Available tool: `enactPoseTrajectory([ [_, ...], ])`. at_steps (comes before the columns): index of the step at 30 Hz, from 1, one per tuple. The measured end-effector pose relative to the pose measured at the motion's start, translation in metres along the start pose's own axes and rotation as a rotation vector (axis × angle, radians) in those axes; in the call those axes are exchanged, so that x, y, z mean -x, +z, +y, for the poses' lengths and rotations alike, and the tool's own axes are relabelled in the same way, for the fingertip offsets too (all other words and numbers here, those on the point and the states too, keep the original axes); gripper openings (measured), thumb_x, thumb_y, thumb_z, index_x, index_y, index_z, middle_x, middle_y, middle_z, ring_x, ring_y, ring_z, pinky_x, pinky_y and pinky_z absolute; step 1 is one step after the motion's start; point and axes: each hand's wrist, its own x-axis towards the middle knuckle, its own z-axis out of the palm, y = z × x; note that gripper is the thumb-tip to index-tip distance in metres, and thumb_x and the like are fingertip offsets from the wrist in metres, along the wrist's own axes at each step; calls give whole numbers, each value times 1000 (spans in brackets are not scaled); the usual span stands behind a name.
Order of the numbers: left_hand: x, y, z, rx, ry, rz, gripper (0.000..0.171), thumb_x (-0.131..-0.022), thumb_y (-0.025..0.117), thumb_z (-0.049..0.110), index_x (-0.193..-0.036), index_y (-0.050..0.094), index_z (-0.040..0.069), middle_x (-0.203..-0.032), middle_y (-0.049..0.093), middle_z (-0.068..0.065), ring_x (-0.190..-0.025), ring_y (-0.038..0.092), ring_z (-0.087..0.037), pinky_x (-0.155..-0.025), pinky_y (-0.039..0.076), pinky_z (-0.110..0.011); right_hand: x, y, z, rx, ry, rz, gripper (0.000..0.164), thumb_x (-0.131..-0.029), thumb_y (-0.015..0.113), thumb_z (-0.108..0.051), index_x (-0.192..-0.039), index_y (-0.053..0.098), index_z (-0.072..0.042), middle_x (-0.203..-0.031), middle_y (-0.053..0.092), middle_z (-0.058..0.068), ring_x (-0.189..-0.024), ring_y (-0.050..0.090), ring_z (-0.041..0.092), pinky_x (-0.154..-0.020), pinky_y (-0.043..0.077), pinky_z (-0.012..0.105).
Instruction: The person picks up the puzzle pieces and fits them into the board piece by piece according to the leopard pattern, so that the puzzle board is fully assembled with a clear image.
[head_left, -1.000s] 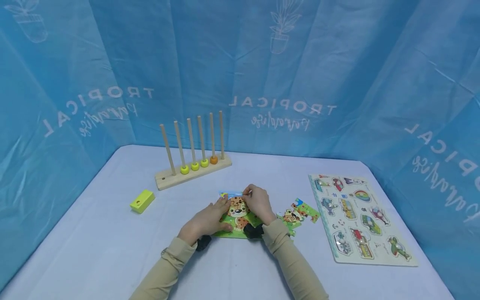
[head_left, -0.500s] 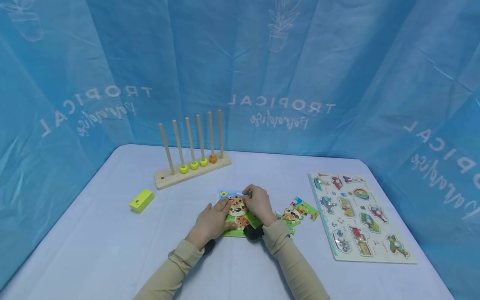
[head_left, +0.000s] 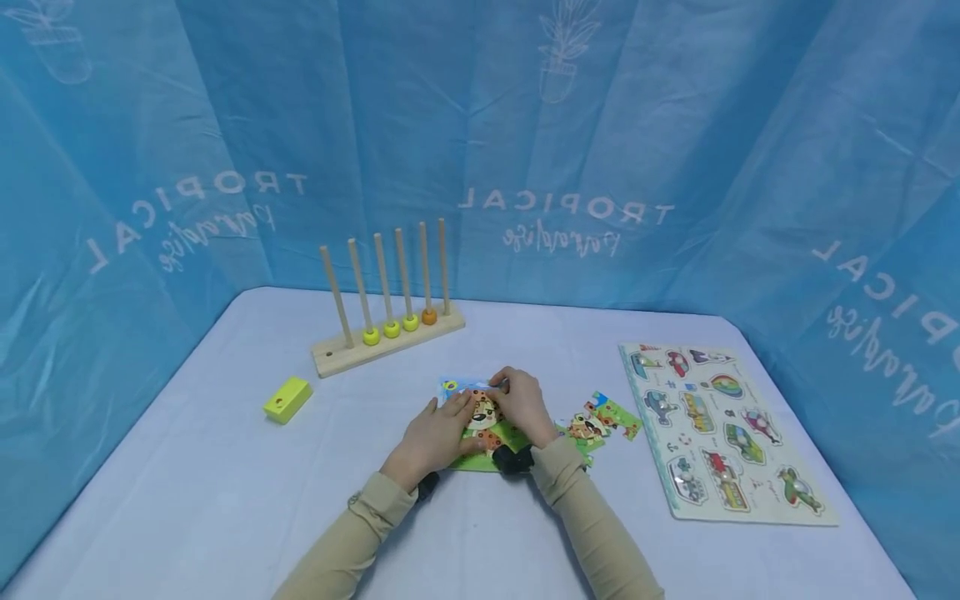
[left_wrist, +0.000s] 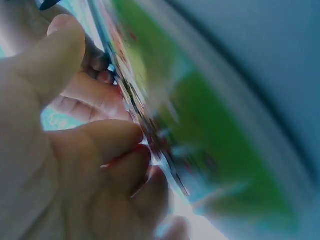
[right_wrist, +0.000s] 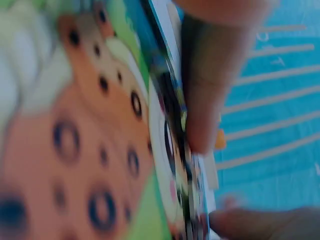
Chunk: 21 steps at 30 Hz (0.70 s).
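A jigsaw puzzle (head_left: 486, 415) with a spotted cub on green lies flat in the middle of the table. My left hand (head_left: 435, 437) rests on its left part with the fingers stretched out; in the left wrist view its fingertips touch the puzzle's face. At the puzzle's top right, my right hand (head_left: 523, 406) has thumb and index finger bent together around a small dark-looking puzzle piece (head_left: 504, 385), mostly hidden by the fingers. The right wrist view is blurred but shows a finger against the puzzle's surface. Loose joined puzzle pieces (head_left: 588, 427) lie right of the right wrist.
A wooden peg stand (head_left: 345, 358) with yellow and orange beads stands at the back left. Nearer lies a yellow block (head_left: 288, 400). A vehicle peg board (head_left: 693, 467) lies on the right. Blue cloth (head_left: 480, 150) hangs behind the white table (head_left: 187, 500).
My left hand has slid right and a little inward over the puzzle. My right hand stays at the puzzle's top right, its fingers bent as before.
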Motion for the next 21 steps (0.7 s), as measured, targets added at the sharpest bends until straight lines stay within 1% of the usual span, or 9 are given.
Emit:
enactPoseTrajectory([
  [2,-2,0,1,9,1,-16,76,-94,52,51,-150,34,2,-159,29,-13,-147,29,-28,-119,27,-54,-1,-4,4,-24,-5,-14,28,-101,52,-27,-105,67,-3,-83,66,11,-63,55,16,-57,47,29],
  [4,-4,1,1,11,-21,-31,76,-94,50,53,-151,33,4,-160,28,-11,-148,29,-25,-119,27,-54,-2,-9,9,-57,-3,-29,40,-105,41,-35,-109,67,-4,-88,66,12,-70,57,18,-64,48,32],
  [6,-5,2,3,5,-35,-35,76,-94,50,54,-151,34,6,-159,29,-9,-147,29,-25,-119,27,-56,-1,-14,14,-89,-4,-55,46,-106,35,-39,-111,66,-6,-93,66,11,-77,58,20,-70,48,35],
  [8,-6,3,5,-7,-34,-40,75,-94,50,55,-150,35,7,-159,30,-8,-147,29,-28,-117,28,-58,-1,-18,19,-124,-10,-90,40,-105,39,-37,-113,65,-8,-96,66,10,-82,60,18,-74,50,35],
  [11,-6,5,9,-27,-33,-41,75,-94,50,55,-150,36,8,-159,31,-9,-147,30,-31,-116,30,-59,1,-23,23,-151,-22,-161,23,-99,57,-25,-112,64,-8,-95,64,8,-81,58,17,-74,50,33],
  [12,-6,5,10,-26,-40,-42,75,-93,50,56,-150,36,8,-159,31,-9,-147,30,-31,-116,31,-58,1,-24,24,-147,-29,-184,22,-95,63,-21,-112,64,-8,-95,63,7,-81,57,16,-74,50,32],
  [14,-5,5,10,-10,-63,-40,75,-93,51,55,-150,36,7,-159,30,-10,-147,30,-31,-116,32,-56,2,-26,23,-118,-60,-215,23,-90,69,-15,-111,65,-7,-95,61,7,-81,55,15,-73,51,31],
  [17,-4,4,11,22,-81,-34,76,-93,52,53,-150,35,5,-159,30,-13,-147,30,-30,-117,32,-54,2,-25,21,-48,-107,-217,24,-86,74,-13,-108,67,-8,-95,59,6,-81,52,14,-72,49,29],
  [21,-3,1,10,43,-64,-24,76,-94,53,51,-149,36,1,-157,31,-17,-145,32,-32,-115,33,-55,1,-21,20,-1,-136,-174,23,-86,73,-12,-109,70,-9,-94,59,6,-80,52,14,-71,49,28],
])
